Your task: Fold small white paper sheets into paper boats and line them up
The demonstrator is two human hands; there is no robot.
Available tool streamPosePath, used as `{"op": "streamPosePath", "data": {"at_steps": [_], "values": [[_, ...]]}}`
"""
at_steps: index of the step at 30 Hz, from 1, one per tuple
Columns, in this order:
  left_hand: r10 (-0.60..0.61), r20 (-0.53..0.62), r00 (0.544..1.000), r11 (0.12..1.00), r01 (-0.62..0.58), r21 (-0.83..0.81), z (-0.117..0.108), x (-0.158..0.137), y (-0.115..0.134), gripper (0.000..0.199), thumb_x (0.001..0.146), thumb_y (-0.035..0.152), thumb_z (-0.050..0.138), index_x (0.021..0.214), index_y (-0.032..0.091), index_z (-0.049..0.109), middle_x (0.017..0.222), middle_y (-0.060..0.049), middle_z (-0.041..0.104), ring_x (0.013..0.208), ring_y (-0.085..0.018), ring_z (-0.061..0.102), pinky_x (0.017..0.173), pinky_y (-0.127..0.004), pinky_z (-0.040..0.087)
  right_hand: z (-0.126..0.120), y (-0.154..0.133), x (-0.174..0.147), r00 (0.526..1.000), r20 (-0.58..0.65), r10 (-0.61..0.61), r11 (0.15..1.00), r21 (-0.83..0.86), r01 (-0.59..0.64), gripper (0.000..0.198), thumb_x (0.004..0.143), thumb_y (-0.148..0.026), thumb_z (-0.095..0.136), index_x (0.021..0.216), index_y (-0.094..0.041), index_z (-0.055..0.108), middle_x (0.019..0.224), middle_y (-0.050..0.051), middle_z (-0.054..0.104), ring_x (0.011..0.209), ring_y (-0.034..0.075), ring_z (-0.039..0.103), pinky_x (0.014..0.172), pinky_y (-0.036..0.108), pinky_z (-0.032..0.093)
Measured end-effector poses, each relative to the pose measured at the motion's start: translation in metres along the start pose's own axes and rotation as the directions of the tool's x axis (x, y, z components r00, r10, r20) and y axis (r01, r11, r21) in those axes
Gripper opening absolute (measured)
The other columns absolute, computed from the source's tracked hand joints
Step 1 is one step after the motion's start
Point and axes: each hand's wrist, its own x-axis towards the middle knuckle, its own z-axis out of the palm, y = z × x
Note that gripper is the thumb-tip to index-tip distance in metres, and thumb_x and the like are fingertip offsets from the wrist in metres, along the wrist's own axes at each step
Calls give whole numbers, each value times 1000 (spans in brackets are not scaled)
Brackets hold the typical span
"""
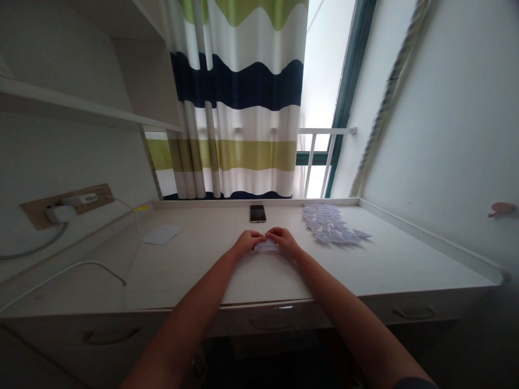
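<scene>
A small piece of white folded paper (265, 246) is between my hands, just above or on the desk near its middle. My left hand (248, 241) pinches it from the left with thumb and fingers. From the right, my right hand (284, 241) grips it in the same way, and the fingertips of both hands nearly meet at its upper edge. Part of the paper is hidden behind the fingers. Beyond my hands lies a dark phone (258, 214). To the right is a spread pile of pointed folded paper pieces (330, 224), overlapping in rows.
White paper sheets (162, 234) lie on the left of the desk (194, 275). A white cable (97, 263) runs across the left side from chargers in a wall socket (67, 205). A low rim borders the desk, with a striped curtain (243, 124) behind it.
</scene>
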Motion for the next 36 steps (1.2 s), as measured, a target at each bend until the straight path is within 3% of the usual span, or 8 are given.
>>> {"op": "streamPosePath", "data": {"at_steps": [13,21,25,30,36], "values": [[11,28,1000,1000,-11,10,4,-1,4,29,57,37,62,65,9,63,43,5,44,39,-5,34,41,-21,24,4,2,0,997,-28,-71,992,-103,68,14,64,-30,50,59,-17,50,55,-4,46,55,10,40,54,24,31],[6,-10,1000,999,-5,41,5,-3,5,30,58,37,61,68,10,64,45,4,46,40,-6,35,42,-21,25,3,-7,-3,991,-20,129,990,62,-127,22,66,-37,48,62,-16,54,56,-3,49,53,10,42,51,23,32],[-4,-27,1000,999,5,45,4,-4,5,29,58,38,61,66,10,64,43,4,45,41,-6,35,43,-21,25,2,-5,-3,999,-31,16,994,-106,-19,22,64,-37,53,61,-15,56,55,-1,52,53,10,43,53,24,33],[3,-32,999,998,-1,55,6,-4,6,28,58,37,61,64,10,64,42,5,43,41,-6,33,43,-21,25,6,-1,-1,987,-112,-120,935,-348,74,17,67,-30,49,60,-16,55,55,0,53,55,11,44,55,24,34],[0,-85,996,1000,0,5,9,-3,9,29,56,38,63,62,10,63,46,3,49,45,-7,38,44,-21,26,9,2,2,982,-170,-83,967,-252,38,17,67,-29,48,57,-17,52,55,-1,52,56,11,45,56,24,35]]}}
